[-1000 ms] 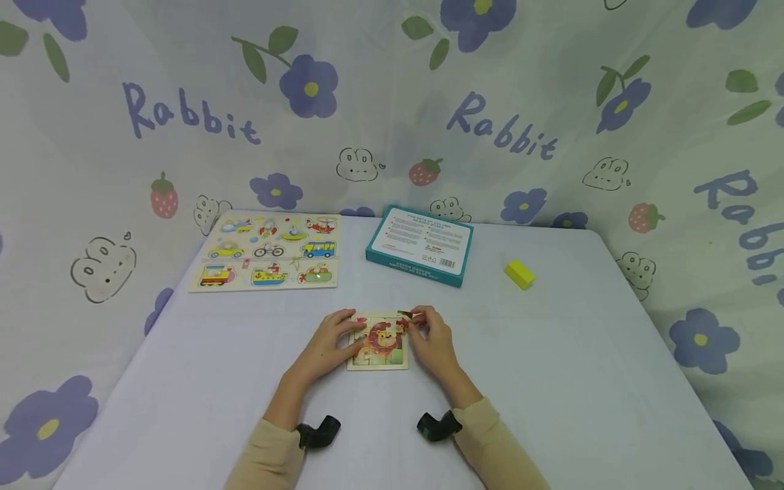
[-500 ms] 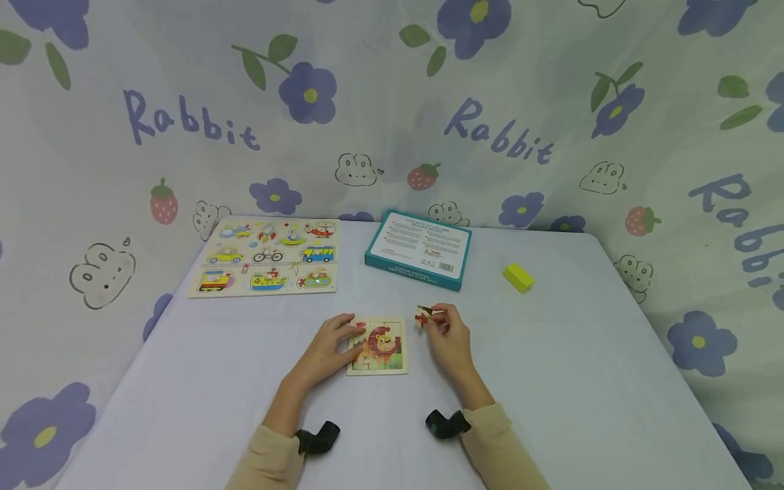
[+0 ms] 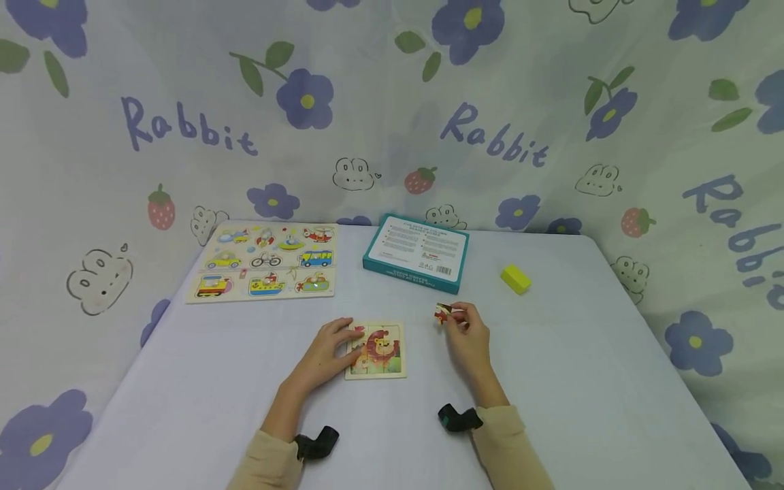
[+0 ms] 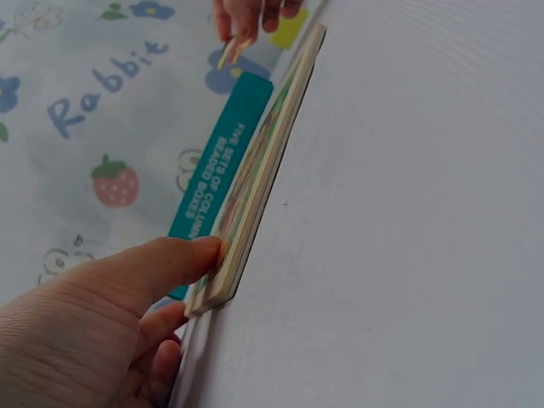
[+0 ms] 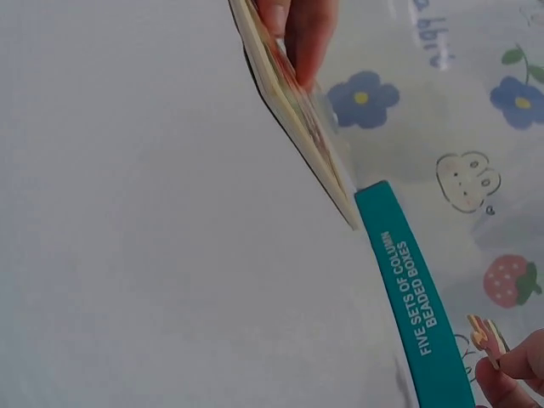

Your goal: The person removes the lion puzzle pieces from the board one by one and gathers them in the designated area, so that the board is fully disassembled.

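In the head view, your left hand (image 3: 327, 350) lies over the left side of the lion puzzle (image 3: 384, 347), its fingers somewhat spread and touching frame and picture. The puzzle sits flat on the white table (image 3: 551, 381) in front of you, within reach of both hands; that light contact likely serves to steady the frame. To its right, apart from the frame, your right hand (image 3: 470, 340) pinches 1 puzzle piece (image 3: 441, 314) between thumb and fingers, a fingertip hold that probably suits so small a thing. Farther back lie the vehicle board (image 3: 263, 262), the teal box (image 3: 416, 250) and the yellow block (image 3: 516, 279), seemingly set there to leave you working room.

In the left wrist view, your left thumb rests on the puzzle near 1 corner, while a fingertip meets the frame's end; how hard they press, you cannot tell. Beyond, your right hand shows only in part, with the piece at its fingertips.

In the right wrist view, your right thumb and finger pinch the piece by its edge, leaving much of its outline uncovered, perhaps so you can see its shape. At the top, your left fingers rest on the puzzle.
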`<act>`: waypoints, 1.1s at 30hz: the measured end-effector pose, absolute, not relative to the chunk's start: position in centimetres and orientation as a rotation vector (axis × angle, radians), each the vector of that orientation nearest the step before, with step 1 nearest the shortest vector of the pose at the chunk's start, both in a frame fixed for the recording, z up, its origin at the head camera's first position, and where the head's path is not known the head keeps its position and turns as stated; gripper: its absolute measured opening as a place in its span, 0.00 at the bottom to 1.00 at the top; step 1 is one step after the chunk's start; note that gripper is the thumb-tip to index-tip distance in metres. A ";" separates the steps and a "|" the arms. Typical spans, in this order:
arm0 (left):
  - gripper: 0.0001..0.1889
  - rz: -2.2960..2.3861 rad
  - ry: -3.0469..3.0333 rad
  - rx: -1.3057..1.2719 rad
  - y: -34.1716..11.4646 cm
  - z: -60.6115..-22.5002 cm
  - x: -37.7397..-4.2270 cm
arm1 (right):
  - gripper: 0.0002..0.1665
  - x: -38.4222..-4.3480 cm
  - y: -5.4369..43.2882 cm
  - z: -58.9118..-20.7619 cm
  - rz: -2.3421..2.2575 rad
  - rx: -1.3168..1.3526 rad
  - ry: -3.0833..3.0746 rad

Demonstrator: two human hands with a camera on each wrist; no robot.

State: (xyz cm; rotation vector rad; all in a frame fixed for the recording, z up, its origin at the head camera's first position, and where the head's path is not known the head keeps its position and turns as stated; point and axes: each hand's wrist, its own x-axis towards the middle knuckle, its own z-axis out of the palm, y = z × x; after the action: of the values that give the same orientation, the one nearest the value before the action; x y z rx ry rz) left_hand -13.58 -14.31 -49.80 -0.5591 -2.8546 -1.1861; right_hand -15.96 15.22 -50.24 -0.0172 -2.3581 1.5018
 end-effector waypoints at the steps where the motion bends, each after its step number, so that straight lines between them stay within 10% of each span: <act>1: 0.18 -1.189 -2.852 -0.558 -14.3 -49.8 -13.5 | 0.12 -15.9 15.4 -50.3 1.491 -0.028 -2.362; 33: 0.19 -1.217 -2.855 -0.550 -14.3 -50.0 -13.7 | 0.13 -16.4 18.8 -50.4 1.120 -0.043 -2.505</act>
State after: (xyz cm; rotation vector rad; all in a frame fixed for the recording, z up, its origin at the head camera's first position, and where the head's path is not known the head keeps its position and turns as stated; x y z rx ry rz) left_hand -13.70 -14.30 -49.95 -0.5499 -2.8550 -1.2169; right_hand -16.45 18.76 -50.42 -0.0435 -2.5048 1.1199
